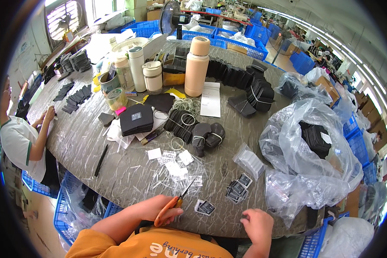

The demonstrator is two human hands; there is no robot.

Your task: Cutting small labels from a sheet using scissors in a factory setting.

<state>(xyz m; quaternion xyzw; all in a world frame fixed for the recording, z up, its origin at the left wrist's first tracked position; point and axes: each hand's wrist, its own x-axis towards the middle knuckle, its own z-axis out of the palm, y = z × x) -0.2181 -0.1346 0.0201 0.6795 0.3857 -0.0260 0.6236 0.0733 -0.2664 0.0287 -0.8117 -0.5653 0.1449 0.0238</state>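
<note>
My left hand [170, 210] is closed around orange-handled scissors [164, 213], whose dark blades point up and away toward white paper scraps [176, 168]. Just right of the scissors lies a small black-and-white label [205, 207]. My right hand [258, 223] is at the table's near edge, its fingers curled with thumb and index close together; whatever they hold, if anything, is hidden. Beyond it sits a small pile of similar dark labels [238, 189]. A clear plastic packet of white pieces [249, 161] lies farther back.
A big clear bag [309, 142] holding black pieces stands at the right. Bundled black pads [258, 92], a peach bottle [198, 66], a black stack [136, 120] and rubber bands [187, 106] occupy the far side. A black pen-like stick [101, 160] lies left. Another person [26, 137] works at far left.
</note>
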